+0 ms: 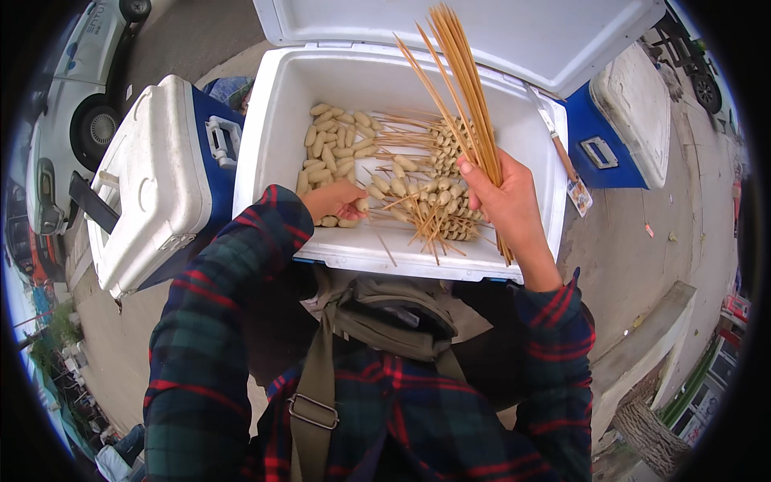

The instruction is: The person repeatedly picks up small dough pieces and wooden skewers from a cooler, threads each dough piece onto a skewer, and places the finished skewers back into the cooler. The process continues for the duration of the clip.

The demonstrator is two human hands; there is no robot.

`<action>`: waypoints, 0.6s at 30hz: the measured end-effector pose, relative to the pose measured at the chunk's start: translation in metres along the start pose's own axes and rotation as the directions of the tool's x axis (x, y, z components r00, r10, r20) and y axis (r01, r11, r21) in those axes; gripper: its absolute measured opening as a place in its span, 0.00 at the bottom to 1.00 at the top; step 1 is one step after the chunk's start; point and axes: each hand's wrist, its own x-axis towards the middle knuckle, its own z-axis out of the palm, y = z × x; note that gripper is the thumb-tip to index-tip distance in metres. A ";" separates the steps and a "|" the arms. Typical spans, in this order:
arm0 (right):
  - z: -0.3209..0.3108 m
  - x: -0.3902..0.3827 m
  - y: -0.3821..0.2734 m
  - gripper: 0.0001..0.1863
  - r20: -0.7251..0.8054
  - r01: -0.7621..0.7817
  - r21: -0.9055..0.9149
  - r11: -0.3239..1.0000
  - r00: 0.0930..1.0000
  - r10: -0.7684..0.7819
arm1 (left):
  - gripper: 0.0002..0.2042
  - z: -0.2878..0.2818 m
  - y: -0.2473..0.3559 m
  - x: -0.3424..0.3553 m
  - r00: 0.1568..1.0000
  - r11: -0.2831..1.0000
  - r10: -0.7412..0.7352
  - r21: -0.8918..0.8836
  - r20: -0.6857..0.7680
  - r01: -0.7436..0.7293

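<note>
My right hand (506,201) grips a tall bundle of wooden skewers (466,88) above the right side of an open white cooler (273,128). My left hand (333,201) reaches into the cooler's lower left, its fingers closed on a pale beige oblong piece (361,205). Loose pieces (333,140) of the same kind lie in the cooler's left part. On the right lie stacked skewered pieces (446,161), many with bare stick ends pointing left or down, partly hidden by my right hand and the bundle.
Blue-and-white coolers stand left (144,193) and right (622,120). The raised lid (562,32) is behind. A long wooden-handled tool (562,153) leans at the right rim. A parked white vehicle (68,96) is at left, a concrete ledge (650,337) and tree trunk (650,426) at lower right.
</note>
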 end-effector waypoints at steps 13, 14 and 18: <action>-0.013 -0.002 -0.006 0.13 -0.064 -0.081 0.088 0.993 0.994 0.087 | 0.08 -0.014 0.052 0.045 0.288 -0.187 0.940 0.982 0.183 -0.013; -0.013 0.000 -0.004 0.13 -0.067 -0.079 0.084 0.993 0.994 0.085 | 0.08 -0.018 0.058 0.051 0.306 -0.265 0.923 0.962 0.234 0.063; -0.012 0.003 -0.001 0.13 -0.050 -0.087 0.073 0.993 0.995 0.091 | 0.10 -0.025 0.060 0.062 0.351 -0.269 0.907 0.961 0.231 0.063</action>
